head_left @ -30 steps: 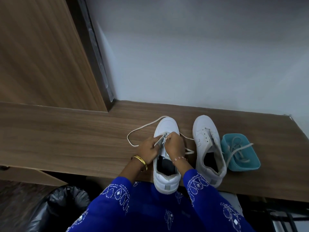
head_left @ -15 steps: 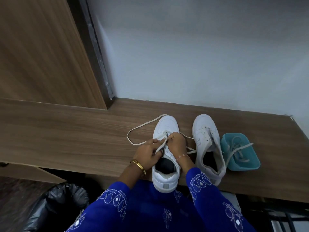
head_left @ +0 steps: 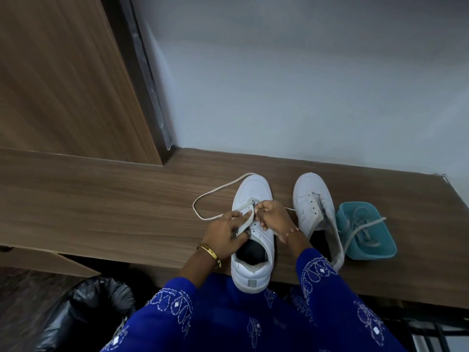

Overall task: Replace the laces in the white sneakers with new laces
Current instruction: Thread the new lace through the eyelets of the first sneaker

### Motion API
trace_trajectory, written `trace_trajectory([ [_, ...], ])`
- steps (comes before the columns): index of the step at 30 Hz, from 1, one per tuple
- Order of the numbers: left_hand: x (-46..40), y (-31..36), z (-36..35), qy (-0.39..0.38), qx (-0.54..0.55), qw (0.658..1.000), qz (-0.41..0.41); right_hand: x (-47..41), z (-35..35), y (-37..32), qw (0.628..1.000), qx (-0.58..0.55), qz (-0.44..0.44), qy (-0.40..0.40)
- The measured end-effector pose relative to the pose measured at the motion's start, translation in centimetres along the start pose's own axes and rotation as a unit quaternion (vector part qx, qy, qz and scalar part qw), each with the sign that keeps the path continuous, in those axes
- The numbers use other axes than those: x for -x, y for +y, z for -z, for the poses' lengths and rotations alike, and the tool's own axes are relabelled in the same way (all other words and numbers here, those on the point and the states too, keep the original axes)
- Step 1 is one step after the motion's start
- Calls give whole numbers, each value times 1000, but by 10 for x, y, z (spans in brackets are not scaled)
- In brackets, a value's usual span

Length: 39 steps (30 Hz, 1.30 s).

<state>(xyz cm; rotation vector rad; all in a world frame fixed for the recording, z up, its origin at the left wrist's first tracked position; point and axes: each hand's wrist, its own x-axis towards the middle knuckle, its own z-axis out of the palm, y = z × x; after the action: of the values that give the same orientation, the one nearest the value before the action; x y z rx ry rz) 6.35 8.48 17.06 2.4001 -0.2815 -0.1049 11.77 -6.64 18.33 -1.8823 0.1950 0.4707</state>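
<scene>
Both hands work over the near sneaker [head_left: 253,224]. The left hand [head_left: 224,233] has its fingers [head_left: 241,216] curled, pinching the lace [head_left: 215,191] against the eyelet row. The right hand [head_left: 272,218] is fisted, fingers pinching the lace near the same spot. Both forearms reach forward from blue sleeves. The sneaker lies on the desk [head_left: 101,199], toe toward the wall, heel overhanging the near edge. A second sneaker [head_left: 314,207] lies parallel, beside a teal tub [head_left: 388,247] of laces.

hands [head_left: 250,223] hiding the near sneaker's [head_left: 252,189] eyelets, black bin bag [head_left: 83,308] cut off below
</scene>
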Motion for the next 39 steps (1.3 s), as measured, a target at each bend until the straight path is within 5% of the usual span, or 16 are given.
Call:
trace_trajectory([
  [9,-1,2,0,16,5,1000,-11,-2,-4,1,998,-53,-5,40],
  [14,-12,15,1,110,69,983,129,5,-7,-1,996,-73,2,48],
  [18,-30,26,0,85,-36,981,173,10,-10,-1,994,-62,19,85],
  [24,-45,30,4,116,128,955,242,14,-10,-7,994,-57,30,86],
  [27,-49,29,5,104,112,955,253,18,-10,-7,990,17,73,119],
  [32,-50,17,3,113,152,948,256,50,-9,-3,847,355,276,283],
  [34,-48,15,4,141,342,884,287,63,-10,-3,877,371,235,196],
  [36,-45,8,10,150,547,757,324,68,-13,2,886,415,163,124],
  [39,-33,0,25,179,703,599,338,72,-13,2,881,433,144,128],
])
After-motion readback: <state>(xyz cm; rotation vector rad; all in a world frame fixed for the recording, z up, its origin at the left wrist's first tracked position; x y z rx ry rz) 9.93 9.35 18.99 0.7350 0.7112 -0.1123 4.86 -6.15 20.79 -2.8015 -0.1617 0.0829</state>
